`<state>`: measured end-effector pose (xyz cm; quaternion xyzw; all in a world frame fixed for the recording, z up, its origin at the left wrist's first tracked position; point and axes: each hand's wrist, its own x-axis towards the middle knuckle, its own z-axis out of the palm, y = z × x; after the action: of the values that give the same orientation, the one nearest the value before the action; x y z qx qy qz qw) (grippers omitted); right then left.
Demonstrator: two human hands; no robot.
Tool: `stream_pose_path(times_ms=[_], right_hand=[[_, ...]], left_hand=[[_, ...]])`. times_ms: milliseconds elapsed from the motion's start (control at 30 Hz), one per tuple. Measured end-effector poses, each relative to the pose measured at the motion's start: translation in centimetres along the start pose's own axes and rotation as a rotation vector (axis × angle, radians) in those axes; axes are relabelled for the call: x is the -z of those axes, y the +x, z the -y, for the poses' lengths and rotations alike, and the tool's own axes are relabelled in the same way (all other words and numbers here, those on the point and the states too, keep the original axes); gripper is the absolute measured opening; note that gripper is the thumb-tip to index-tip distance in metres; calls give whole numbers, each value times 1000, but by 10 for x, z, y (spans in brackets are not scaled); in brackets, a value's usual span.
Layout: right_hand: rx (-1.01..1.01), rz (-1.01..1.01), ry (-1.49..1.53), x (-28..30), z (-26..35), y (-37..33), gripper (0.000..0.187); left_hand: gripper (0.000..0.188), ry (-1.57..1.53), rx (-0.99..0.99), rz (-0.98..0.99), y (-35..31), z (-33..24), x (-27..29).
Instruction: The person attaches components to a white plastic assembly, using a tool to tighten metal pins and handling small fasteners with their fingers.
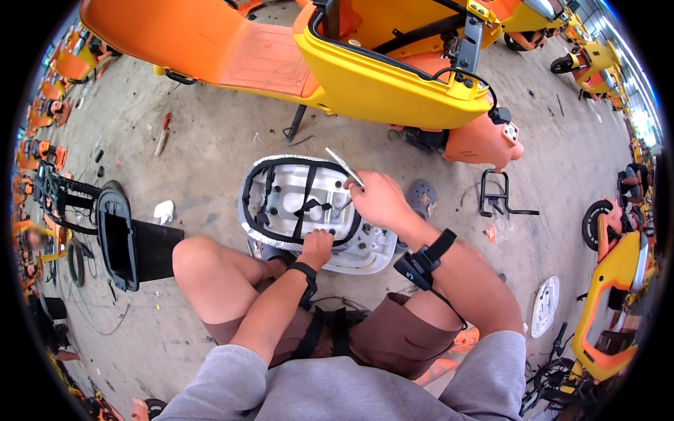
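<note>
An upturned scooter seat [290, 198] lies on the floor between my feet, its pale underside facing up, with black straps across it and a dark band inside its rim. My right hand [379, 201] is closed around a slim silver metal hand tool [343, 166], above the seat's right side. The tool's long end points up and to the left; its exact kind is hard to make out. At the seat's near edge, my left hand [318, 248] has its fingers curled together against the underside, close to a dark bolt. What those fingers pinch, if anything, is hidden.
A yellow and orange scooter body [393, 88] stands just beyond the seat. On the left is a black open bin [144, 238]; on the right, a black metal rack [496, 193]. A red-handled tool [166, 121] lies on the floor. Other scooters line both sides.
</note>
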<state>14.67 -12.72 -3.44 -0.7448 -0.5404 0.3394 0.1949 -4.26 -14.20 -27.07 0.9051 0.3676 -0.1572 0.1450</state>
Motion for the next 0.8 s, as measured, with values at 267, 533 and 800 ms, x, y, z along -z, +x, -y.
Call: stream_pose_path(times_ms=[267,533,800], right_hand=[[-138,-114,180,-5,-23,-18,37],[-39,23,498,-14,-16,-24,52],[229,-139,240,-30,-6,-28,48]], left_hand=[[23,-33,-28,65,12,1,0],[45,-15,53,66,10,11,-9],[39,-91,48,100,1,4,10]])
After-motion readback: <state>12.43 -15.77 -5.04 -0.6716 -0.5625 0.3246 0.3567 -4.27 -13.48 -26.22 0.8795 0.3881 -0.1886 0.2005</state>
